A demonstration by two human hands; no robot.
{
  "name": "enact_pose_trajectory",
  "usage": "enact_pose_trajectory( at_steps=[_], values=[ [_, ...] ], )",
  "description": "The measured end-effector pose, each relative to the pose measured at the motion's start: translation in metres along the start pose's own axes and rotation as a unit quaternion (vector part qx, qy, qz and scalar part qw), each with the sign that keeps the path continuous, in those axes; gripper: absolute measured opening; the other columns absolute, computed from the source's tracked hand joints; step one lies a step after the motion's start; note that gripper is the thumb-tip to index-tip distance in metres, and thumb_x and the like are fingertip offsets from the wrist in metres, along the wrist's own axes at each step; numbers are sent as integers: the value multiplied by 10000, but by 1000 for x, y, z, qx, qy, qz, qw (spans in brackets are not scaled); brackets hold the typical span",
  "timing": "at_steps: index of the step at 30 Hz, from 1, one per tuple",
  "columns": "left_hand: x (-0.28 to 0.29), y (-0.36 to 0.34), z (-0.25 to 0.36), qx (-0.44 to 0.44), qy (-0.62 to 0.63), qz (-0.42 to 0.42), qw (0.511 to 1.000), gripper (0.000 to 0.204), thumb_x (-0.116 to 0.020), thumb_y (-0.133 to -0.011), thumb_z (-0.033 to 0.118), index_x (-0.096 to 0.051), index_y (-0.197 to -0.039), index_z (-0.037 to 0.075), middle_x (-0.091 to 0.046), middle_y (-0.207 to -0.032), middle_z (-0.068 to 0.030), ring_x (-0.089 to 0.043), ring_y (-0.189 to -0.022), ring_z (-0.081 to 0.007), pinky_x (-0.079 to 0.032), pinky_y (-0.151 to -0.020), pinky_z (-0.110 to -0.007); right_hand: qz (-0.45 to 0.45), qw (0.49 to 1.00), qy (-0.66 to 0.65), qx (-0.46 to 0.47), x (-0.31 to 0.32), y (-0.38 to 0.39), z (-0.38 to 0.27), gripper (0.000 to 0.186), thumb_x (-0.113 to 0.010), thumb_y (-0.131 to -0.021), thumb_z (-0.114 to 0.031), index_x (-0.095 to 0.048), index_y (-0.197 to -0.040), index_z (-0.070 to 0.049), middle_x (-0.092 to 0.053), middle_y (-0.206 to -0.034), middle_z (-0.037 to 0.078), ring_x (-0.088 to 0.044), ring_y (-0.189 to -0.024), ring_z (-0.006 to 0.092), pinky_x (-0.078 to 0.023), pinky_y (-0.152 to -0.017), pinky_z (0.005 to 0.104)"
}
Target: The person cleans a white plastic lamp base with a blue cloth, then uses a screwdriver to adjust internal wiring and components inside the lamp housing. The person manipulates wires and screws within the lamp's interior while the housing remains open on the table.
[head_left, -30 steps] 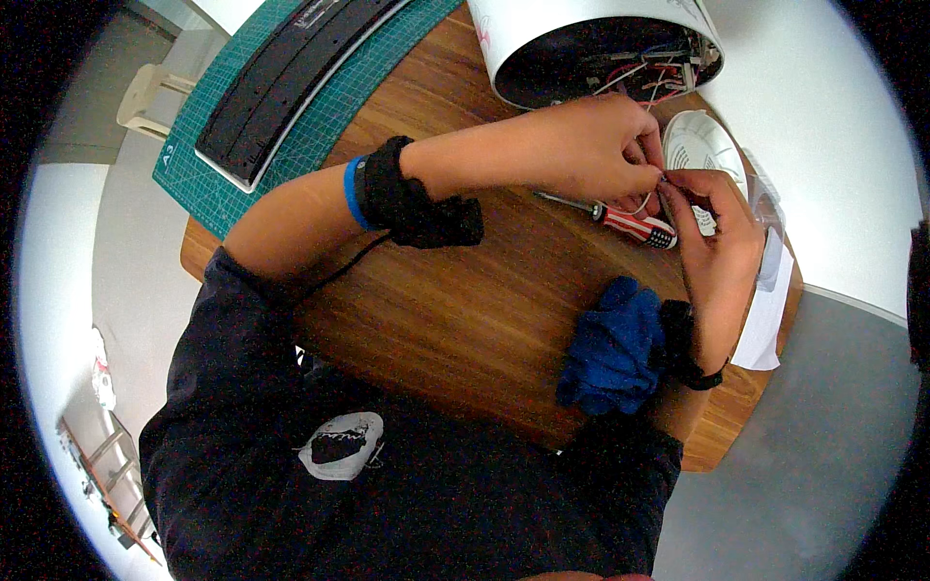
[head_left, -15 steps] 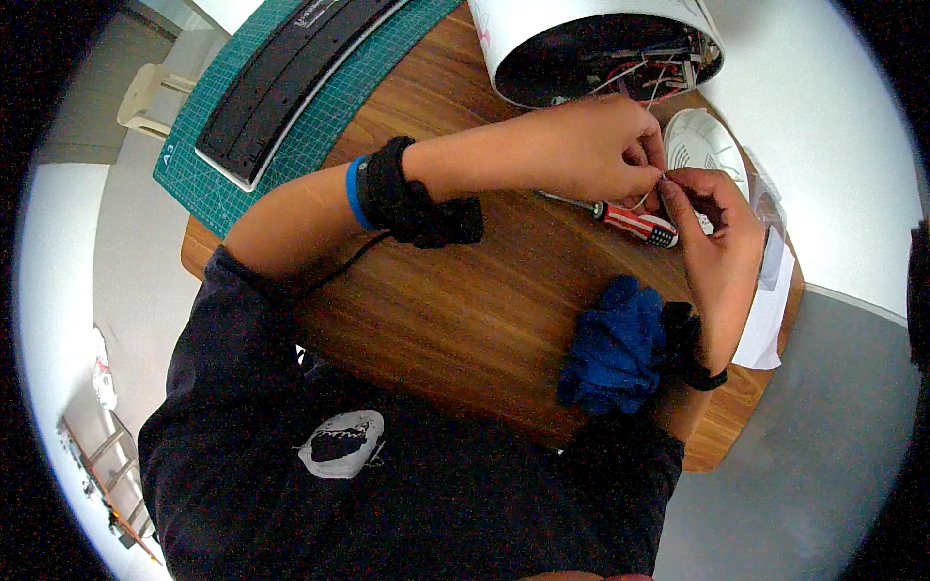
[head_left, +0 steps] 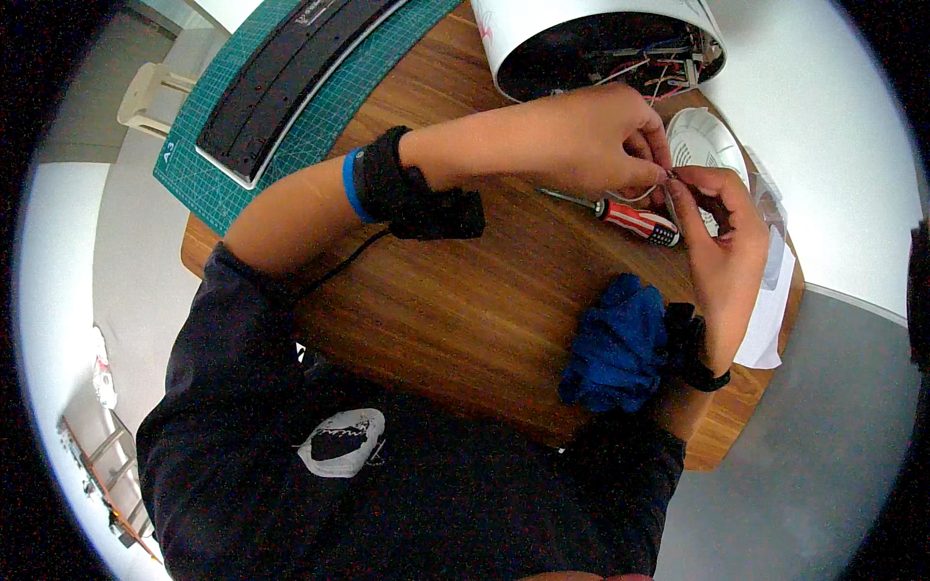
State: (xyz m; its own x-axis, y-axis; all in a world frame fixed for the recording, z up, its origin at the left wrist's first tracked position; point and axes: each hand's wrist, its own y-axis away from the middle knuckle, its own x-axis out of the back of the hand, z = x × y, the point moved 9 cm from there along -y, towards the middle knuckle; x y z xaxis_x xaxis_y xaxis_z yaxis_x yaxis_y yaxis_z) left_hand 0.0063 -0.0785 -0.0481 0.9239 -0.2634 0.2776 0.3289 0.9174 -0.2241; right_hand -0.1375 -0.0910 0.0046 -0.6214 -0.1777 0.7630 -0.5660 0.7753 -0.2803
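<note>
Right hand (head_left: 719,218) over table (head_left: 465,300), near wall (head_left: 823,165)

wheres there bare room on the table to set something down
The widest bare patch of wooden table lies between the left forearm, blue cloth and black shirt. A smaller one sits between the green mat and white housing. Crowded: around the left hand and right hand, where the screwdriver and white round part lie.
</note>
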Motion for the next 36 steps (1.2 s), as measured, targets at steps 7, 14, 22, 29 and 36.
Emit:
enact_pose_trajectory(
  at_steps=[7, 14, 22, 29, 36],
  values=[
    [1, 1, -1, 0, -3, -12, 1000, 299, -746, -953, 224, -759, -1120, -23, -805, -999, -131, -771, -928, -196, -609, -846, -332, 10, 1000, 1, 12, 1, -1, 0, 144, -794, -933, -79, -746, -1064, -42, -787, -1007, 94, -768, -924, 187, -590, -843, 312],
    [0, -1, -3, 8, 2, -15, 1000, 259, -750, -949, 213, -760, -1086, -7, -801, -983, -114, -767, -924, -191, -610, -842, -332, 9, 1000, -1, 16, 2, 0, 0, 140, -795, -932, -84, -757, -1062, -46, -786, -1010, 87, -763, -912, 184, -585, -839, 313],
    [-1, 0, 0, -7, 32, -10, 999, 234, -752, -952, 205, -745, -1067, 1, -786, -959, -86, -751, -897, -158, -604, -809, -320, -3, 1000, -21, -18, 1, 1, 6, 131, -779, -956, -101, -759, -1067, -33, -784, -1004, 87, -749, -914, 165, -576, -839, 303],
    [-2, -1, -2, -27, 40, 5, 999, 203, -753, -955, 194, -735, -1049, 14, -773, -950, -74, -745, -884, -146, -599, -798, -312, -7, 999, -19, -26, 1, 2, 4, 132, -777, -958, -96, -755, -1068, -27, -776, -1000, 87, -738, -908, 169, -568, -844, 298],
    [0, 1, 1, -34, 8, 12, 999, 208, -759, -952, 206, -735, -1045, 22, -768, -953, -66, -740, -874, -148, -595, -799, -316, -20, 999, -41, -21, -1, 2, 6, 138, -778, -954, -75, -745, -1076, -18, -775, -1011, 91, -734, -930, 162, -565, -855, 294]
  ],
)
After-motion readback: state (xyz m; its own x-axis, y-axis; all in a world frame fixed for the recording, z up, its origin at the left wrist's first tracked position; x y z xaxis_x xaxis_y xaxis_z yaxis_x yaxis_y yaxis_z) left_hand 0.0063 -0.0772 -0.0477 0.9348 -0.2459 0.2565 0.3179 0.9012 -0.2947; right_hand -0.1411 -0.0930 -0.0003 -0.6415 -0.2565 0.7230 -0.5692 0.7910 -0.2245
